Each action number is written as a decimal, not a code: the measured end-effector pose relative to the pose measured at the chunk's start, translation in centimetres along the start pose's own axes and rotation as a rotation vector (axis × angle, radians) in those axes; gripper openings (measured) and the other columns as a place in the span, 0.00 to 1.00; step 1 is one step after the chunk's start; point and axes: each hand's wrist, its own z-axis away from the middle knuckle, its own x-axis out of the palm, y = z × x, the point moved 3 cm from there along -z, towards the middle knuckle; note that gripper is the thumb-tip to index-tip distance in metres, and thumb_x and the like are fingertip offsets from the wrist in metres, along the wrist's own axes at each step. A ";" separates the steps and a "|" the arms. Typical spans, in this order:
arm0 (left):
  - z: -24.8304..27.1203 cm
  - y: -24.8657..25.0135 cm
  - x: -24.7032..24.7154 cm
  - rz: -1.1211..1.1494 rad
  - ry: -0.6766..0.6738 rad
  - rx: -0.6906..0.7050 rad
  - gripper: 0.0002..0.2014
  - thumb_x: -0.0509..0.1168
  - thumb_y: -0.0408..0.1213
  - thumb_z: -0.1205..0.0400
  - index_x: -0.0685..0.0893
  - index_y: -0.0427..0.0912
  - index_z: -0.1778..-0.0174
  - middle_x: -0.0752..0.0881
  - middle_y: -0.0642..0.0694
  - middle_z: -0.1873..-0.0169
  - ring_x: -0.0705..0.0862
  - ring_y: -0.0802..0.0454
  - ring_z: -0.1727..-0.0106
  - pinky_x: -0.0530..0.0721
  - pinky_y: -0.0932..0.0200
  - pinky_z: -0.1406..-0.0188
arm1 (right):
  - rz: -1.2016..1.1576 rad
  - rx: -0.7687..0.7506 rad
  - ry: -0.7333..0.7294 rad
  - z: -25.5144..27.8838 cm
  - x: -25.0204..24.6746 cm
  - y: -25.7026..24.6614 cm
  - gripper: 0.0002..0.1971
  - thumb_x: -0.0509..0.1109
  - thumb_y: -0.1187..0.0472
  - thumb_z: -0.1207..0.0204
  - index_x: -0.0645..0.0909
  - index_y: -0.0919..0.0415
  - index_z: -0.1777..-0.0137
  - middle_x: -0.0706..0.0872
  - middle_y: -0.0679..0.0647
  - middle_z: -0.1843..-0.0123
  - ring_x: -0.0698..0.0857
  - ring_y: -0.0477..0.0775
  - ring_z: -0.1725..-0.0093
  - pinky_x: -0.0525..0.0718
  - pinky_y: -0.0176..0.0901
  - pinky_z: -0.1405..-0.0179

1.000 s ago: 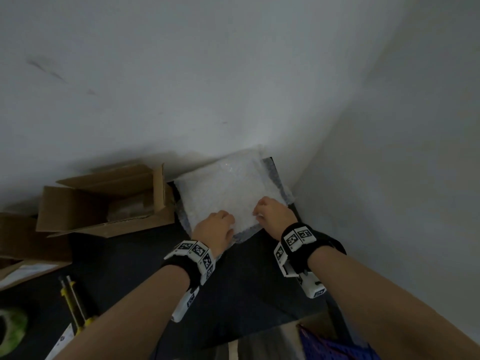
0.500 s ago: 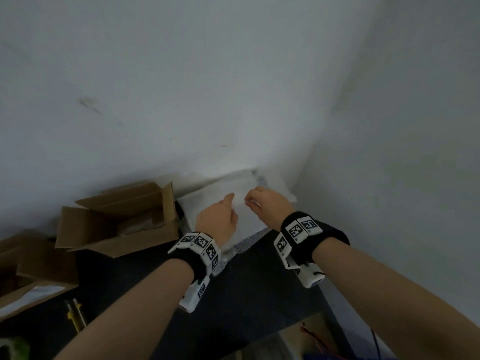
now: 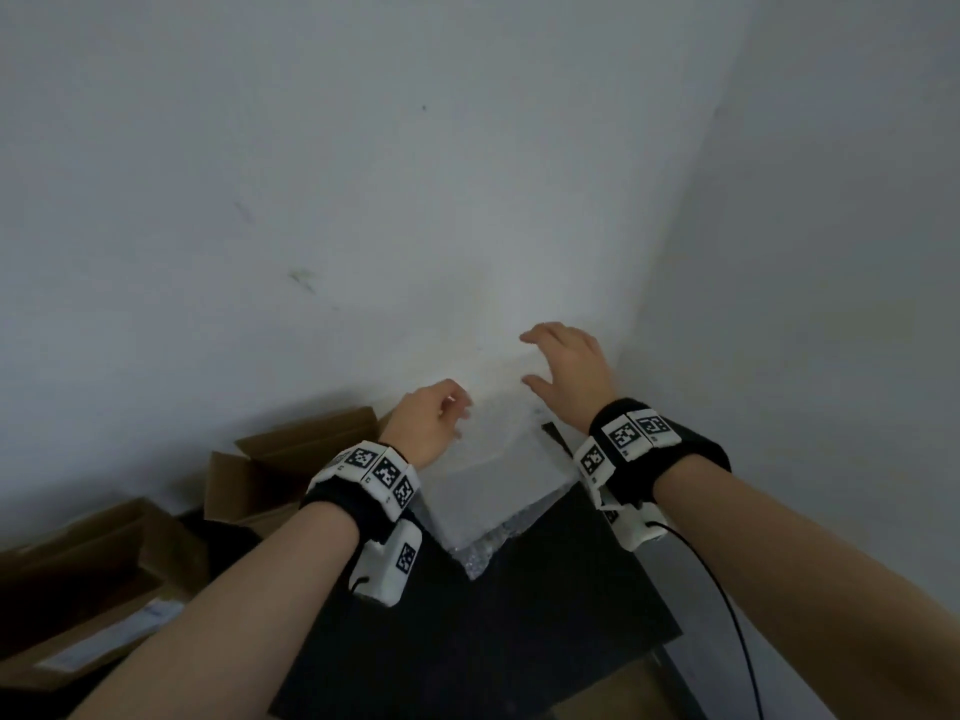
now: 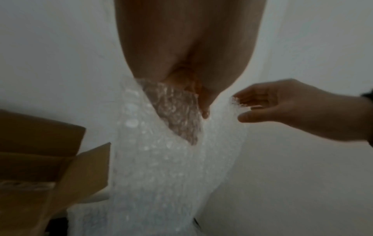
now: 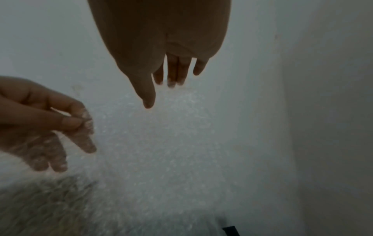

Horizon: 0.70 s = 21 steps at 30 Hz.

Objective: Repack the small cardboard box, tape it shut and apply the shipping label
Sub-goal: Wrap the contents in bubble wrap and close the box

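A sheet of clear bubble wrap (image 3: 493,475) stands raised off the black table (image 3: 467,641) in the corner of the two walls. My left hand (image 3: 431,423) pinches the wrap's upper edge between thumb and fingers; in the right wrist view the left hand (image 5: 66,121) shows partly through the bubble wrap (image 5: 161,159). My right hand (image 3: 566,366) is higher and nearer the wall, fingers straight and spread. In the left wrist view the right hand (image 4: 282,105) has its fingertips at the top corner of the bubble wrap (image 4: 165,167). The small cardboard box (image 3: 270,470) stands open to the left.
A second, larger cardboard box (image 3: 78,574) lies at the far left. White walls close in behind and to the right. A black cable (image 3: 727,615) hangs from the right wrist past the table's right edge.
The bubble wrap lay flat under both hands; now my left hand has lifted its edge. My right hand has let go, risen toward the wall and spread its fingers.
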 end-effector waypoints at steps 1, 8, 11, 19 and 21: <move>0.3 -0.2 -0.7 0.066 0.004 -0.017 0.07 0.58 0.31 0.15 0.80 0.41 0.57 0.88 0.41 0.55 0.87 0.49 0.66 0.85 0.64 0.66 | -0.011 0.020 0.032 0.1 -0.2 -0.4 0.27 0.71 0.60 0.24 0.70 0.60 0.26 0.72 0.57 0.25 0.70 0.57 0.25 0.59 0.46 0.24; 2.8 -1.7 -5.9 0.432 0.119 -0.071 0.07 0.56 0.23 0.16 0.79 0.34 0.54 0.85 0.34 0.54 0.87 0.46 0.59 0.85 0.67 0.71 | -0.233 0.211 -0.040 2.5 2.2 -3.3 0.45 0.75 0.55 0.27 0.49 0.60 0.17 0.53 0.57 0.16 0.58 0.55 0.18 0.63 0.52 0.21; 3.6 -2.0 -7.5 0.398 0.119 -0.022 0.04 0.61 0.25 0.17 0.81 0.31 0.51 0.88 0.42 0.59 0.88 0.56 0.60 0.84 0.70 0.68 | -0.268 0.184 -0.167 3.3 3.8 -5.2 0.43 0.74 0.48 0.27 0.55 0.56 0.18 0.59 0.54 0.17 0.64 0.54 0.21 0.66 0.49 0.23; 3.8 -1.3 -9.5 0.265 0.080 0.076 0.04 0.67 0.27 0.21 0.83 0.40 0.59 0.89 0.45 0.63 0.89 0.60 0.61 0.86 0.66 0.60 | -0.338 0.086 -0.276 2.2 5.6 -9.6 0.27 0.73 0.52 0.25 0.74 0.59 0.28 0.82 0.54 0.33 0.80 0.52 0.34 0.76 0.42 0.33; 3.6 -1.1 -10.0 0.277 0.107 0.077 0.04 0.68 0.27 0.21 0.83 0.40 0.60 0.89 0.44 0.63 0.89 0.57 0.62 0.87 0.64 0.58 | -0.402 0.089 -0.287 1.8 6.0 -9.8 0.23 0.74 0.55 0.26 0.77 0.61 0.32 0.86 0.56 0.40 0.84 0.53 0.41 0.80 0.45 0.37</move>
